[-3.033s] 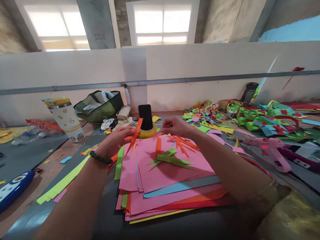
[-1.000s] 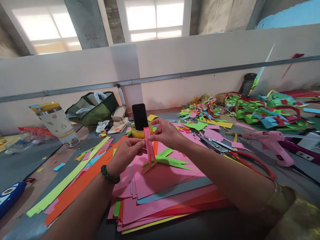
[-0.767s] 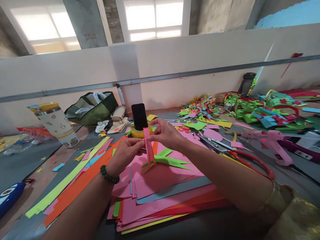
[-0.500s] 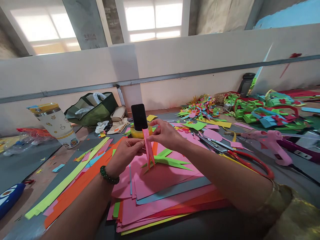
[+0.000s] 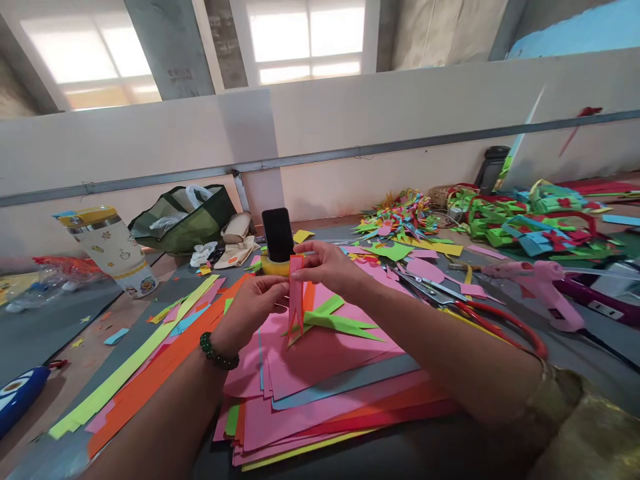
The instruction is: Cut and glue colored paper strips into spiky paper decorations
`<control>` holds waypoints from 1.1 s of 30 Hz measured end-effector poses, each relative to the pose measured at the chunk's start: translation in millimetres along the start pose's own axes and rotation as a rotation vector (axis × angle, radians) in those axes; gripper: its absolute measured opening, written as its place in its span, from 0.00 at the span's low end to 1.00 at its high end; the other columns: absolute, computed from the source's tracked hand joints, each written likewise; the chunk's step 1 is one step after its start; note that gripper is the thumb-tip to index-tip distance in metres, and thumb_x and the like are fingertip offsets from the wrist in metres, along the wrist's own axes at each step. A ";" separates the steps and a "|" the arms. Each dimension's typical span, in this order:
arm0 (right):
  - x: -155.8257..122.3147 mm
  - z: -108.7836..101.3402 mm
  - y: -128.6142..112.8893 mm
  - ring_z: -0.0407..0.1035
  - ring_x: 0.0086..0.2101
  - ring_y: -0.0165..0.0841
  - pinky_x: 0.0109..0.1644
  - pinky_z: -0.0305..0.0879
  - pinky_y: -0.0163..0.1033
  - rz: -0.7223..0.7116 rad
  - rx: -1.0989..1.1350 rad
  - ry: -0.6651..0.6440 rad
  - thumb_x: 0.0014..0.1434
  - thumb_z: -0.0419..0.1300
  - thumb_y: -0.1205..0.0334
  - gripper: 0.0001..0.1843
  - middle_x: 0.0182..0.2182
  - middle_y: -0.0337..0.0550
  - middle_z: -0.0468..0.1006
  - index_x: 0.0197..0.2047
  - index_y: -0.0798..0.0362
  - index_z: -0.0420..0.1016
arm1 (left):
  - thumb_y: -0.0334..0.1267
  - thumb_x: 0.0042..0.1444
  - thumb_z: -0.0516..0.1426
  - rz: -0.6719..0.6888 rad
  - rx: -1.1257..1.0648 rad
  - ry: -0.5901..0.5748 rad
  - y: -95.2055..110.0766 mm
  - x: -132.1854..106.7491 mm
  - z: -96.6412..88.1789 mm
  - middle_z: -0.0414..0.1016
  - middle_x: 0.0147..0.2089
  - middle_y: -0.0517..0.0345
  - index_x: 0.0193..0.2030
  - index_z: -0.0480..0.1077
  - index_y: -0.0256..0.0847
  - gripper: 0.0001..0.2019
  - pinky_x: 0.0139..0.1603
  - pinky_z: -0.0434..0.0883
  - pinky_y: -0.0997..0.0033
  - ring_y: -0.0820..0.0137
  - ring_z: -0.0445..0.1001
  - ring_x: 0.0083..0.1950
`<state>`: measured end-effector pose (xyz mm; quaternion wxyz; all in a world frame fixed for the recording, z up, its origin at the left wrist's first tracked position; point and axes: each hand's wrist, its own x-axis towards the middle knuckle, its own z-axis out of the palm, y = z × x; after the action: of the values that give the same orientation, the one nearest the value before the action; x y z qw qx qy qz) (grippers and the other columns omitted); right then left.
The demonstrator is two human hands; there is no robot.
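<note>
Above the stack of coloured paper [image 5: 340, 393], a folded pink paper strip [image 5: 297, 287] stands upright with its two pointed ends hanging down. My right hand [image 5: 325, 267] pinches its upper part between thumb and fingers. On the strip's left edge, the closed thumb and fingers of my left hand [image 5: 255, 303] meet the paper; their exact grip is partly hidden. Green pointed paper strips [image 5: 340, 323] lie crossed on the top pink sheet, just behind and right of the held strip.
Right of the stack lie large red-handled scissors [image 5: 480, 317] and a pink glue gun [image 5: 543, 287]. A phone [image 5: 278, 233] leans upright on a yellow roll of tape [image 5: 275, 268]. Orange strips [image 5: 165, 373] lie left, near a tumbler [image 5: 113, 257]. Cut paper pieces [image 5: 397, 217] heap behind.
The pink strip has turned so its broad face shows more, and its lower points have swung slightly left. My right hand has shifted slightly; my left hand stays nearly in place.
</note>
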<state>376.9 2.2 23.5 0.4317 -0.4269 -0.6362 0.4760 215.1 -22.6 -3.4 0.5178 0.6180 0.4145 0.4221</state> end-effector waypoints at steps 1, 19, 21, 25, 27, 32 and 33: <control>0.1 0.3 0.1 0.65 0.23 0.24 0.30 0.60 0.30 -0.003 0.015 0.000 0.45 0.63 0.75 0.22 0.22 0.32 0.72 0.45 0.58 0.66 | 0.43 0.49 0.59 -0.017 -0.026 0.003 -1.0 0.4 -0.2 0.78 0.31 0.55 0.35 0.77 0.38 0.12 0.34 0.69 0.73 0.72 0.73 0.29; -0.8 -4.2 -1.0 0.66 0.26 0.25 0.31 0.61 0.31 -0.110 -0.031 0.030 0.46 0.64 0.69 0.24 0.25 0.36 0.74 0.48 0.57 0.66 | 0.44 0.48 0.62 -0.014 -0.057 -0.043 -3.2 0.1 4.5 0.77 0.30 0.55 0.32 0.76 0.35 0.12 0.37 0.70 0.71 0.70 0.73 0.32; -2.2 -6.7 -3.4 0.65 0.24 0.24 0.29 0.60 0.30 -0.103 -0.082 -0.024 0.45 0.65 0.70 0.25 0.24 0.35 0.74 0.48 0.58 0.66 | 0.44 0.49 0.62 0.027 -0.005 -0.022 -1.9 -0.8 5.6 0.77 0.29 0.54 0.31 0.75 0.34 0.12 0.36 0.69 0.72 0.70 0.73 0.31; -0.6 -17.5 -5.6 0.60 0.20 0.22 0.22 0.53 0.29 -0.129 -0.190 -0.044 0.43 0.66 0.68 0.25 0.21 0.32 0.71 0.47 0.57 0.68 | 0.45 0.51 0.60 0.073 0.091 -0.013 1.0 -2.2 4.8 0.77 0.29 0.53 0.30 0.75 0.33 0.14 0.35 0.67 0.72 0.70 0.72 0.32; 1.5 -24.9 -7.1 0.61 0.20 0.23 0.22 0.54 0.29 -0.138 -0.168 -0.039 0.43 0.66 0.67 0.25 0.22 0.33 0.71 0.47 0.56 0.69 | 0.45 0.51 0.59 0.086 0.102 -0.021 1.7 -2.4 3.1 0.77 0.28 0.54 0.29 0.74 0.33 0.14 0.35 0.66 0.72 0.70 0.71 0.31; 0.2 -32.2 -13.8 0.69 0.29 0.28 0.31 0.63 0.33 -0.172 -0.116 -0.074 0.42 0.67 0.66 0.27 0.28 0.39 0.75 0.48 0.57 0.67 | 0.44 0.51 0.59 0.129 0.114 -0.015 -1.0 -0.8 3.0 0.76 0.28 0.55 0.29 0.74 0.34 0.13 0.35 0.65 0.73 0.71 0.70 0.31; -0.9 -30.6 -14.2 0.68 0.28 0.27 0.29 0.62 0.32 -0.165 -0.132 -0.103 0.42 0.67 0.66 0.29 0.28 0.39 0.75 0.49 0.57 0.66 | 0.44 0.51 0.59 0.133 0.127 -0.009 -2.1 -0.2 3.9 0.76 0.28 0.55 0.29 0.74 0.34 0.12 0.34 0.65 0.73 0.71 0.70 0.31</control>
<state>404.6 6.0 42.5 0.4071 -0.3755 -0.7206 0.4170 218.6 -23.6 -5.9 0.4503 0.6777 0.3961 0.4255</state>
